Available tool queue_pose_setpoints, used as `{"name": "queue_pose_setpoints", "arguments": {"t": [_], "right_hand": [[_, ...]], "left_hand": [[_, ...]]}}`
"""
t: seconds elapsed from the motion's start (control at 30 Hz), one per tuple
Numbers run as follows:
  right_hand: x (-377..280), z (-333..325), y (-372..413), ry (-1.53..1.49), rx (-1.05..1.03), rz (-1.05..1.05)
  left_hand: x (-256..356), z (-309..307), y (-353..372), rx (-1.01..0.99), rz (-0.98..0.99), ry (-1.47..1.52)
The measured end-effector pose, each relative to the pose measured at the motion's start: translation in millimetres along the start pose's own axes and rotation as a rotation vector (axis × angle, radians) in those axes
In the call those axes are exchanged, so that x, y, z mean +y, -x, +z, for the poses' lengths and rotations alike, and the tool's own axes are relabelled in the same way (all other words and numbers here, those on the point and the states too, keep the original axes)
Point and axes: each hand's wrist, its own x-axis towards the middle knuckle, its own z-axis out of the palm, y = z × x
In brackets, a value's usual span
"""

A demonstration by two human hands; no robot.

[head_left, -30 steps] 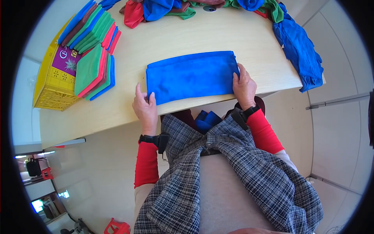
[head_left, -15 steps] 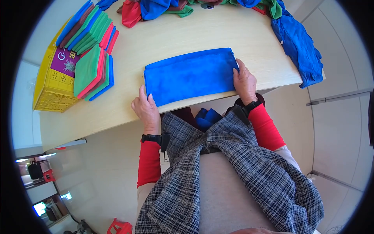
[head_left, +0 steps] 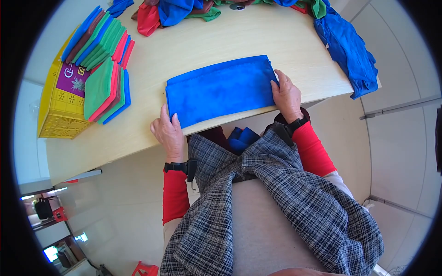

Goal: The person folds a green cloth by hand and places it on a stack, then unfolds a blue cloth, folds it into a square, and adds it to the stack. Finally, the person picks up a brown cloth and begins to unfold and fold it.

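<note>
A blue cloth [head_left: 221, 89], folded into a long rectangle, lies flat near the table's front edge. My left hand [head_left: 168, 131] is at the cloth's lower left corner, its thumb and fingers on either side of the short edge. At the opposite short edge, my right hand [head_left: 286, 95] has its thumb and fingers on the upper right part of the cloth. Both hands touch the cloth's ends and seem to grip its edges lightly.
A yellow crate [head_left: 62, 110] at the left holds folded cloths [head_left: 99, 89] in green, red, brown and blue. Crumpled cloths [head_left: 177, 10] lie along the table's [head_left: 239, 37] far side. A crumpled blue cloth [head_left: 347, 50] hangs over the right edge.
The view has shifted slightly. Both hands keep the same places at the ends of the blue cloth, which looks unchanged.
</note>
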Motion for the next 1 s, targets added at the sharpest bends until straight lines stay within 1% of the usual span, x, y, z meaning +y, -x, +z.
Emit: {"name": "queue_pose_setpoints", "arguments": {"t": [0.07, 0.13, 0.17, 0.2, 0.23, 0.3, 0.33, 0.37, 0.43, 0.47, 0.53, 0.57, 0.63, 0.67, 0.77, 1.0], "right_hand": [[-4, -12, -2, 0.007, 0.015, -0.026], [-13, -24, -9, 0.010, 0.056, -0.086], [-23, -27, -10, 0.011, 0.052, -0.084], [-40, -29, -11, -0.114, 0.056, -0.183], [-57, -26, -11, -0.240, 0.063, -0.285], [-96, -14, -6, -0.377, -0.019, -0.379], [-112, -4, -4, -0.414, -0.087, -0.402], [-124, 8, -3, -0.450, -0.153, -0.426], [-137, 33, 11, -0.422, -0.150, -0.417], [-141, 43, 15, -0.396, -0.149, -0.416], [-132, 53, 12, -0.363, -0.140, -0.409], [-125, 53, 10, -0.286, -0.176, -0.416], [-110, 52, 12, -0.139, -0.267, -0.425], [-103, 50, 12, -0.138, -0.269, -0.422], [-80, 42, -1, 0.011, -0.257, -0.377], [-30, 28, -24, 0.140, -0.220, -0.243]], "left_hand": [[10, -11, -5, -0.024, -0.015, -0.011], [25, -23, -14, 0.076, 0.096, -0.032], [32, -26, -15, 0.122, 0.151, -0.044], [38, -23, -15, 0.117, 0.152, -0.042], [47, -16, -20, 0.050, 0.216, 0.016], [64, -2, -32, -0.079, 0.349, 0.135], [73, 4, -34, -0.077, 0.355, 0.138], [82, 13, -36, -0.118, 0.383, 0.151], [94, 25, -37, -0.212, 0.443, 0.175], [95, 28, -38, -0.211, 0.457, 0.179], [96, 29, -32, -0.299, 0.424, 0.118], [96, 32, -30, -0.344, 0.406, 0.087], [92, 37, -28, -0.363, 0.390, 0.064], [89, 39, -28, -0.373, 0.364, 0.038], [77, 36, -33, -0.384, 0.318, -0.012], [49, 32, -37, -0.394, 0.225, -0.099]]}}
